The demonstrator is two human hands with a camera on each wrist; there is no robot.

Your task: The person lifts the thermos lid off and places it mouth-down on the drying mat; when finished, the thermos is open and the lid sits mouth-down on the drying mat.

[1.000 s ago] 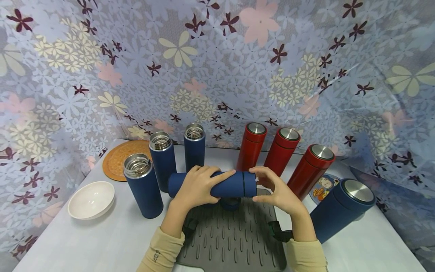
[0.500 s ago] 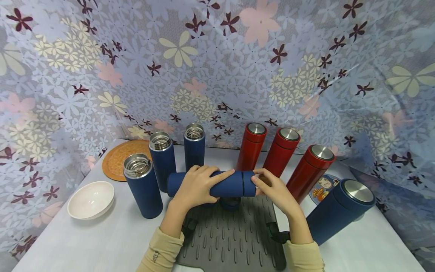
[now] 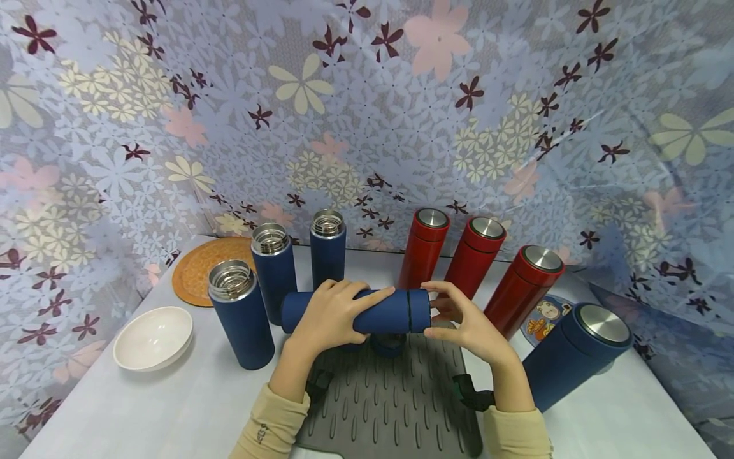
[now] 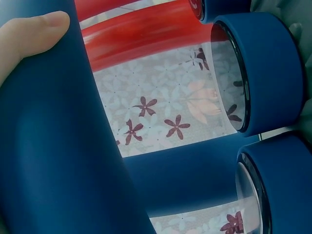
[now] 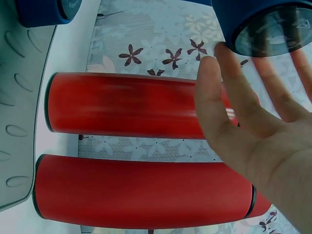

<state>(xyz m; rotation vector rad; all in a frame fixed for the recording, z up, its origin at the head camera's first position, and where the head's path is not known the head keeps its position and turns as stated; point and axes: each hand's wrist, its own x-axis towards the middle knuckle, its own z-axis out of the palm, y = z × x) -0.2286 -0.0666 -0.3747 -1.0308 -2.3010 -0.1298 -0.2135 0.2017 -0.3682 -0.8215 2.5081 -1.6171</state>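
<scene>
A blue thermos [image 3: 373, 310] lies level above the grey mat, with its lid [image 3: 420, 310] towards the right. My left hand [image 3: 334, 313] grips the body from the near side; one finger [image 4: 44, 31] stretches along it in the left wrist view. At the lid's end is my right hand [image 3: 467, 322], fingers spread loosely around the rim, thumb below. In the right wrist view the fingers [image 5: 236, 78] are extended, fingertips right at the edge of the lid [image 5: 273, 24]. Below the held thermos, a loose blue lid [image 3: 388, 345] rests on the mat.
Several lidless blue thermoses [image 3: 243, 322] stand to the left, near a white bowl [image 3: 153, 338] and a round orange mat [image 3: 195, 274]. At the right stand red thermoses [image 3: 522, 293] and a lidded blue one [image 3: 576, 357]. The grey ridged mat [image 3: 390, 408] lies in front.
My right hand's thumb and fingers turned over the lid half a second ago and have now swung back, spread around its end. My left hand and the thermos have hardly moved.
</scene>
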